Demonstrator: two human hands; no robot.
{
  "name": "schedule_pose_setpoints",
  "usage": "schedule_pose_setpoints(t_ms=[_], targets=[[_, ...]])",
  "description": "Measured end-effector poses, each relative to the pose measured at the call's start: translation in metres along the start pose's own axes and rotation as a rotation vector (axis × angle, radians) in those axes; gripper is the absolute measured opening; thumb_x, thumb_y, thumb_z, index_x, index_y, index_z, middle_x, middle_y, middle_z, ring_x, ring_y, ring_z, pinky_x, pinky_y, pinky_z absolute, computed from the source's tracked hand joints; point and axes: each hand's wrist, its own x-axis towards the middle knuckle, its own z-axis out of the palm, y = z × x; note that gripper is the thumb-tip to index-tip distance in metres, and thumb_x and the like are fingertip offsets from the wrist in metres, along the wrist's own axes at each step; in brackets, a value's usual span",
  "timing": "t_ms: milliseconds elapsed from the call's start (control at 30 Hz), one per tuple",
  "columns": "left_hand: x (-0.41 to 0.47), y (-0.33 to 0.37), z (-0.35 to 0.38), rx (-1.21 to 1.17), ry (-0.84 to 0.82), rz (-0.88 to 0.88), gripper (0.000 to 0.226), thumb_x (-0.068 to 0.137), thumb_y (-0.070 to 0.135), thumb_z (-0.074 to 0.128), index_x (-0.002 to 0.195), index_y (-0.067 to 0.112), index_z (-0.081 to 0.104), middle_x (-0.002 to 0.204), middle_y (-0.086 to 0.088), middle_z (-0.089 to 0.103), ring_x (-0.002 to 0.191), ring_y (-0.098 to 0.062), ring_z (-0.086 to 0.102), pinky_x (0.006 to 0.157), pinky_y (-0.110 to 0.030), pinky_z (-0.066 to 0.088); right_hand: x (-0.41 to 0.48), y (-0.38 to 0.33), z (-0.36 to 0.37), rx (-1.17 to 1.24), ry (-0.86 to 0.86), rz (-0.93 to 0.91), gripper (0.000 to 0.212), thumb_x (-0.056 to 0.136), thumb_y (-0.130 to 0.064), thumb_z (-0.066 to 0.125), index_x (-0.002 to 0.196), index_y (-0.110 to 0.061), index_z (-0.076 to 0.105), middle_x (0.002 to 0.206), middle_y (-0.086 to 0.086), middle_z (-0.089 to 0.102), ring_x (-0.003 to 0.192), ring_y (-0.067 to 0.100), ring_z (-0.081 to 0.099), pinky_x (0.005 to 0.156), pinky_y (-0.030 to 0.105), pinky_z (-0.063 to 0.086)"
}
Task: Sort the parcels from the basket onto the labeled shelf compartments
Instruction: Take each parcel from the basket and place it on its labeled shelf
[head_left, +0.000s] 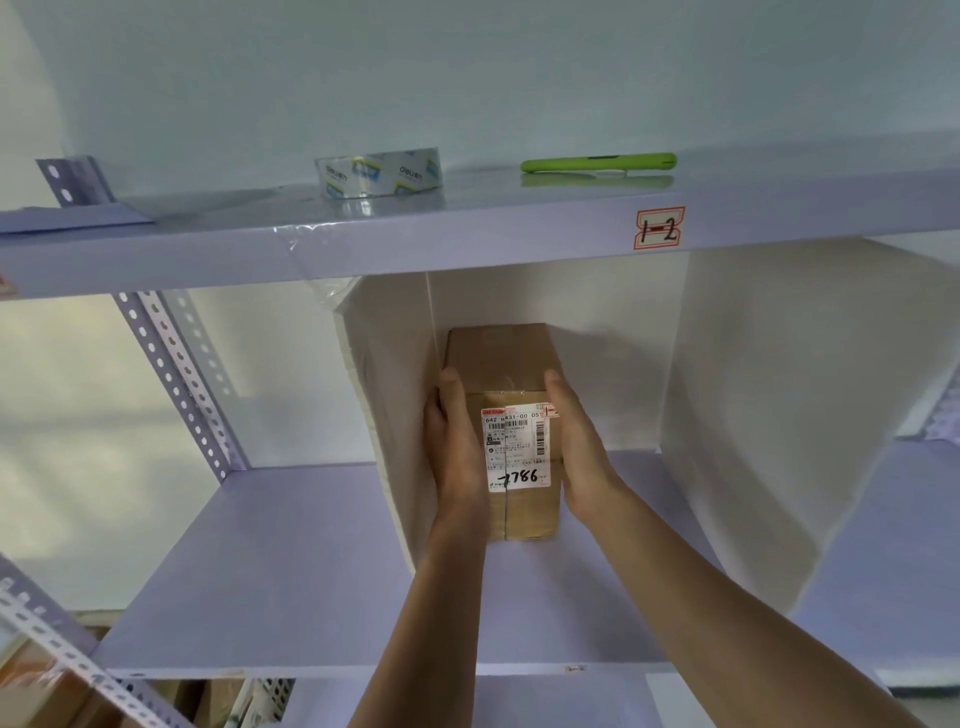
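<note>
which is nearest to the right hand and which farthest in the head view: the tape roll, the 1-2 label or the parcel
1. parcel: against the right hand, on its left.
2. 1-2 label: above, on the upper shelf edge.
3. tape roll: up left, on top of that shelf.

My palms are out of sight against the sides of the parcel (511, 374), where my left hand (454, 447) and right hand (579, 447) cover those faces, and both forearms run off the bottom edge. The small print on its shipping label (517, 447) is too fine to read. A red-edged tag (3, 285) is cut by the left edge, and the cartons (52, 691) under the shelf board (291, 561) are blurred and mostly hidden.
</note>
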Motion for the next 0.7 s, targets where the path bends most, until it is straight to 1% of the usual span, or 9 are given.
schedule_pose_setpoints(t_ms=[67,133,200,267,367,500,567,633,700], targets=[[0.003,0.002,0.002,0.011,0.010,-0.038,0.028,0.103,0.059,0.052,0.096,0.037,0.067,0.085,0.025,0.077,0.079,0.008,0.072,0.082,-0.026,0.052,0.006,-0.001,0.003,0.027,0.024,0.035,0.074,0.085,-0.083,0.054,0.140,-0.034,0.060,0.122,0.002,0.076,0.109,0.023,0.075,0.093,0.044,0.058],[0.004,0.003,0.002,0.035,0.019,-0.077,0.026,0.103,0.060,0.052,0.095,0.038,0.065,0.091,0.017,0.077,0.092,0.000,0.073,0.085,-0.028,0.051,0.010,0.000,0.006,0.031,0.056,0.055,0.080,0.076,-0.088,0.056,0.139,-0.039,0.060,0.122,0.001,0.076,0.111,0.025,0.074,0.102,0.052,0.055],[0.007,0.001,0.001,0.055,0.038,-0.102,0.025,0.102,0.061,0.052,0.099,0.039,0.064,0.106,0.013,0.075,0.102,-0.012,0.071,0.094,-0.034,0.053,0.012,0.003,0.007,0.020,0.075,0.045,0.074,0.076,-0.084,0.056,0.137,-0.041,0.058,0.119,0.001,0.077,0.109,0.026,0.075,0.102,0.055,0.055],[0.009,-0.002,0.000,0.070,0.051,-0.106,0.025,0.102,0.059,0.050,0.104,0.038,0.063,0.111,0.009,0.074,0.104,-0.015,0.070,0.096,-0.036,0.053,0.012,0.004,0.007,0.023,0.085,0.041,0.070,0.077,-0.079,0.056,0.136,-0.042,0.057,0.117,0.000,0.077,0.107,0.026,0.075,0.101,0.056,0.055],[0.009,-0.002,0.000,0.073,0.056,-0.111,0.027,0.104,0.057,0.048,0.111,0.036,0.063,0.108,0.012,0.071,0.107,-0.015,0.068,0.097,-0.036,0.052,0.012,0.007,0.006,0.014,0.096,0.026,0.069,0.075,-0.078,0.055,0.135,-0.043,0.056,0.113,0.000,0.078,0.107,0.026,0.075,0.102,0.057,0.054],[0.007,0.000,0.002,0.038,0.073,-0.119,0.028,0.096,0.059,0.049,0.097,0.036,0.066,0.102,0.008,0.075,0.099,-0.018,0.073,0.100,-0.047,0.057,0.013,0.008,0.006,0.010,0.117,0.027,0.070,0.074,-0.075,0.055,0.134,-0.039,0.056,0.108,0.001,0.079,0.104,0.026,0.075,0.103,0.057,0.054],[0.003,0.002,0.003,0.048,0.078,-0.118,0.032,0.090,0.063,0.048,0.096,0.038,0.066,0.098,0.009,0.076,0.096,-0.018,0.074,0.100,-0.050,0.057,0.011,0.007,0.007,0.012,0.143,0.035,0.071,0.072,-0.076,0.055,0.133,-0.039,0.056,0.108,0.002,0.079,0.105,0.027,0.075,0.103,0.057,0.054],[0.001,0.004,0.004,0.060,0.067,-0.124,0.036,0.088,0.066,0.047,0.101,0.039,0.066,0.101,0.010,0.075,0.099,-0.017,0.073,0.102,-0.049,0.056,0.010,0.007,0.006,0.015,0.159,0.034,0.069,0.076,-0.075,0.054,0.134,-0.039,0.056,0.109,0.002,0.078,0.106,0.027,0.074,0.102,0.056,0.054],[-0.001,0.006,0.004,0.055,0.046,-0.140,0.036,0.093,0.065,0.048,0.110,0.038,0.065,0.109,0.010,0.073,0.104,-0.017,0.071,0.100,-0.044,0.055,0.007,0.005,0.005,0.019,0.162,0.034,0.059,0.088,-0.071,0.053,0.137,-0.037,0.056,0.109,0.000,0.079,0.105,0.026,0.075,0.096,0.050,0.057]])
